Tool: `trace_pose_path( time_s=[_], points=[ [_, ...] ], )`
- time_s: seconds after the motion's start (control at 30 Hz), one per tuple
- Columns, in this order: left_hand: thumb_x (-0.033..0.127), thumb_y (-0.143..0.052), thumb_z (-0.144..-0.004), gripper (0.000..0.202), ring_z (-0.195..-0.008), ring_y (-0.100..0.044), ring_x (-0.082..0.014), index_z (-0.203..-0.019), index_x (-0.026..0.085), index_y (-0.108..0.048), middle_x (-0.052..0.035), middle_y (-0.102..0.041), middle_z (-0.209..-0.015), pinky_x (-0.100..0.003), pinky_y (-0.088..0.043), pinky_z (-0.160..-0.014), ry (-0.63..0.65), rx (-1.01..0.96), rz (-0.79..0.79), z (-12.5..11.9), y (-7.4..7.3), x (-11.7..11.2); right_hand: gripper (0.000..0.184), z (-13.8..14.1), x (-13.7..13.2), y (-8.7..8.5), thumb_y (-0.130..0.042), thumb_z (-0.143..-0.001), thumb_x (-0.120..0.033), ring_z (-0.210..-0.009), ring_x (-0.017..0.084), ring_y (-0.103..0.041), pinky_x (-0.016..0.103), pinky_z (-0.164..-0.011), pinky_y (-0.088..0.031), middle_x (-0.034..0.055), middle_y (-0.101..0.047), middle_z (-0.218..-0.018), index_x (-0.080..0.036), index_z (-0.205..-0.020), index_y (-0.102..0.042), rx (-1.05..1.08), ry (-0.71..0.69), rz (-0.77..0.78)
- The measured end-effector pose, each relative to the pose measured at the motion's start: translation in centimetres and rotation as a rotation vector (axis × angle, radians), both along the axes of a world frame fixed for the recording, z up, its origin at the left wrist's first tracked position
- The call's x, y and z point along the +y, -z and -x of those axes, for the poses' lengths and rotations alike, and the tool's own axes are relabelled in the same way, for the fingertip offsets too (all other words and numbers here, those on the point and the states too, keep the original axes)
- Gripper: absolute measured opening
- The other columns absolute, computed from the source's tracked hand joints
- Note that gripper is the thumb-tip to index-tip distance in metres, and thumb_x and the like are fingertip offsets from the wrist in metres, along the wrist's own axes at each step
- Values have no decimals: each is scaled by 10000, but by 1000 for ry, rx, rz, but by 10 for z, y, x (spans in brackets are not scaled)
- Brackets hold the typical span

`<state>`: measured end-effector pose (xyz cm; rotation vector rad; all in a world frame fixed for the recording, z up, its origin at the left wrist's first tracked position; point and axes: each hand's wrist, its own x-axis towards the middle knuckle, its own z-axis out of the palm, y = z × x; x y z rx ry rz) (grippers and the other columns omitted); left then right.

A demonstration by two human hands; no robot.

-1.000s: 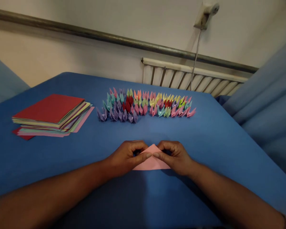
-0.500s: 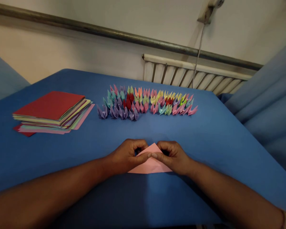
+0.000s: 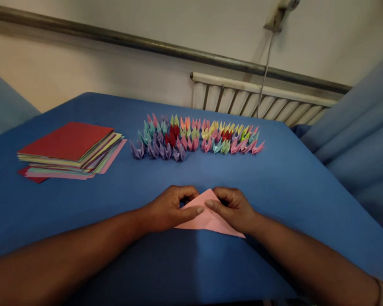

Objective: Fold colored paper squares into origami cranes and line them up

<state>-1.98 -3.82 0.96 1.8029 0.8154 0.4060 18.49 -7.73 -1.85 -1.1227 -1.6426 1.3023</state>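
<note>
A pink sheet of origami paper (image 3: 207, 221), folded into a triangle with its tip pointing away from me, is held between both hands just above the blue table. My left hand (image 3: 172, 209) pinches its left side, thumb on top and fingers curled behind. My right hand (image 3: 234, 208) grips the right side the same way, its thumb close to the left thumb. The fingertips under the paper are hidden. One lower corner of the paper sticks out below my right hand.
Several rows of folded paper cranes (image 3: 174, 136) in many colours stand farther back on the blue table (image 3: 140, 182). To the left lies a stack of coloured paper (image 3: 67, 142) with a red sheet on top. A radiator (image 3: 236, 93) and a blue curtain (image 3: 364, 123) are beyond.
The pink paper has shifted and tilted slightly to the right, so its right corner reaches lower. My thumbs have moved a little apart.
</note>
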Motion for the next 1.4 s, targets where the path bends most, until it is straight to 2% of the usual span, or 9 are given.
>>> trace_pose_path(
  time_s=[0.1, 0.27, 0.43, 0.53, 0.63, 0.93, 1.1, 1.4],
  points=[
    [409, -607, -791, 263, -609, -461, -104, -738, 153, -594, 32, -507, -652, -197, -366, -535, -36, 44, 45, 2, 1, 4, 300, -2, 3, 1, -597, -853, -445, -576, 101, -433, 234, -550, -382, -27, -499, -635, -174, -728, -621, 37, 78, -18],
    [452, -651, -745, 306, -600, -462, -104, -693, 155, -598, 38, -509, -623, -199, -369, -540, -190, -2, 94, 4, 3, 12, 283, -7, 7, 0, -621, -834, -453, -630, 125, -510, 252, -592, -436, 1, -589, -700, -177, -787, -666, 109, 171, 8],
    [456, -685, -719, 325, -559, -413, -85, -675, 150, -587, 51, -478, -588, -194, -334, -517, -267, -42, 153, 4, 2, 14, 262, -7, 8, 0, -644, -822, -435, -665, 125, -551, 257, -625, -461, 10, -641, -773, -181, -871, -683, 218, 141, 84],
    [438, -688, -717, 304, -575, -433, -91, -682, 149, -603, 41, -511, -608, -198, -341, -527, -217, -32, 126, 4, 3, 12, 266, -6, 7, 1, -681, -788, -437, -598, 101, -514, 227, -558, -429, -13, -600, -703, -174, -792, -645, 256, 101, 148],
    [415, -684, -723, 277, -581, -442, -93, -686, 150, -612, 38, -521, -612, -200, -342, -530, -194, -21, 103, 3, 4, 10, 330, -5, 6, 3, -710, -756, -455, -524, 80, -435, 204, -487, -357, -40, -513, -600, -167, -670, -574, 224, 117, 181],
    [411, -729, -688, 304, -567, -451, -86, -717, 150, -578, 47, -521, -616, -190, -350, -512, -458, -217, 174, 3, 2, 13, 352, -11, 13, 5, -713, -755, -463, -537, 81, -407, 210, -503, -337, -40, -491, -593, -162, -645, -565, 222, 288, 122],
    [399, -732, -694, 288, -579, -488, -93, -707, 147, -593, 35, -545, -624, -199, -384, -538, -508, -297, 175, 3, 4, 12, 353, -13, 14, 7, -726, -749, -455, -551, 85, -417, 212, -517, -346, -38, -498, -597, -158, -651, -562, 253, 334, 145],
    [382, -701, -712, 265, -578, -464, -91, -672, 154, -571, 35, -536, -624, -202, -371, -535, -565, -284, 78, 2, 4, 10, 344, -14, 13, 7, -770, -713, -418, -549, 82, -423, 212, -519, -354, -40, -509, -597, -160, -632, -557, 290, 384, 159]
  ],
)
